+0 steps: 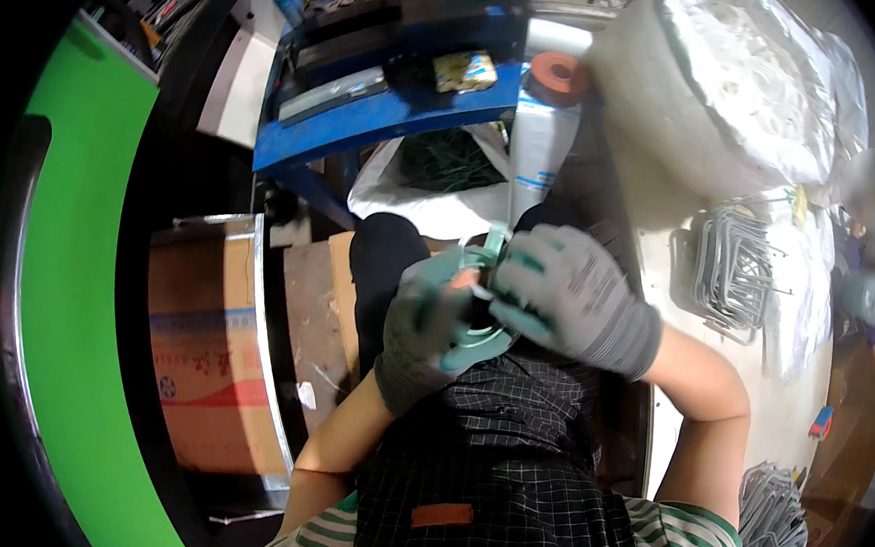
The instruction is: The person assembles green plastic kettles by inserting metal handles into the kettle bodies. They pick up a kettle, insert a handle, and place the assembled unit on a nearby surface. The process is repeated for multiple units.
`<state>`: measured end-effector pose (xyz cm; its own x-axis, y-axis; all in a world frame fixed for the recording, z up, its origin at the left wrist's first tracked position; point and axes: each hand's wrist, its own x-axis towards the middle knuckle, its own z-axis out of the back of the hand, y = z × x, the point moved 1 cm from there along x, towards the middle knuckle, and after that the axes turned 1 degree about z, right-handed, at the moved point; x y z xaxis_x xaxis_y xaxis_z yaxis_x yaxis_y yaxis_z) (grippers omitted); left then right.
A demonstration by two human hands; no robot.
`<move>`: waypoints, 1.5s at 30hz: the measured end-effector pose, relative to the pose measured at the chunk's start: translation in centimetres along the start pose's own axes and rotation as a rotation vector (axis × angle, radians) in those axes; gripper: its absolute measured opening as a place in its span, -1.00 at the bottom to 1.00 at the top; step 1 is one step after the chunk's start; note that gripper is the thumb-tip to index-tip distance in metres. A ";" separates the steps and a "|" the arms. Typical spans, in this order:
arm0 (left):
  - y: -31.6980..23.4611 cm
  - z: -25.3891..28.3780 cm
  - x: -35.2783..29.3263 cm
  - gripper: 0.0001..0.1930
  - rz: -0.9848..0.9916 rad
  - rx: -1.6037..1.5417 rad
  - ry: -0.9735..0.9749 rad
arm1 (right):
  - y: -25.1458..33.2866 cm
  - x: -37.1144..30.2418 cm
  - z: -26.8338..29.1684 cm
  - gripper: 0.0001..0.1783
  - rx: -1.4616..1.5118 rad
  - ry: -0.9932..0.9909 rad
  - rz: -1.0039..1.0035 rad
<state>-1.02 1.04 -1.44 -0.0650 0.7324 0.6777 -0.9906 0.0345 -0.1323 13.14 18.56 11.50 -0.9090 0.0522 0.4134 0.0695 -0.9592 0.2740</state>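
Note:
Above my lap I have a pale green, ring-shaped part (479,350) with a dark opening in its middle. Its near rim curves out below my fingers, and a pale green strip sticks up at its far side. My left hand (423,321), in a grey glove and blurred by motion, is closed around the part's left side. My right hand (565,289), also gloved in grey, curls its fingers over the right side. Whether a smaller piece sits between the right fingers is hidden. A black checked apron (506,458) covers my front.
Ahead stands a blue bench (311,130) with a metal bar on it, above a white sack (387,195) of dark green strands. An orange tape roll (558,75) sits to its right. On the right table are a big white bag (659,87) and bent wire pieces (733,267). Cardboard boxes (207,360) stand left.

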 end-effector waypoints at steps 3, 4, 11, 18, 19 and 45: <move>0.1 2.9 4.5 -0.47 0.078 -0.253 0.044 | 0.4 -1.1 -2.7 -0.62 -0.069 0.027 0.064; 0.4 3.1 4.3 -0.50 0.062 -0.251 0.068 | 0.3 -1.1 -3.2 -0.60 -0.046 -0.019 0.088; 1.7 3.9 4.8 -0.67 0.027 -0.228 0.232 | 0.9 -1.1 -3.8 -0.42 0.024 0.173 0.074; -0.2 6.5 5.9 -0.39 0.152 0.019 0.333 | 1.2 -1.6 -5.9 -0.52 0.003 0.096 0.075; -0.3 6.4 5.7 -0.41 0.170 0.064 0.362 | 0.9 -1.8 -6.3 -0.51 -0.004 0.040 0.090; 3.5 5.3 10.6 -0.63 0.247 -0.481 0.482 | -18.9 -7.2 -13.3 -0.56 0.925 -0.548 -1.089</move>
<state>-5.83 5.38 9.12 -0.1097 0.9721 0.2074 -0.7844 0.0435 -0.6187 12.90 32.60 -8.16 -0.4421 0.8863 -0.1380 -0.0975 0.1055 0.9896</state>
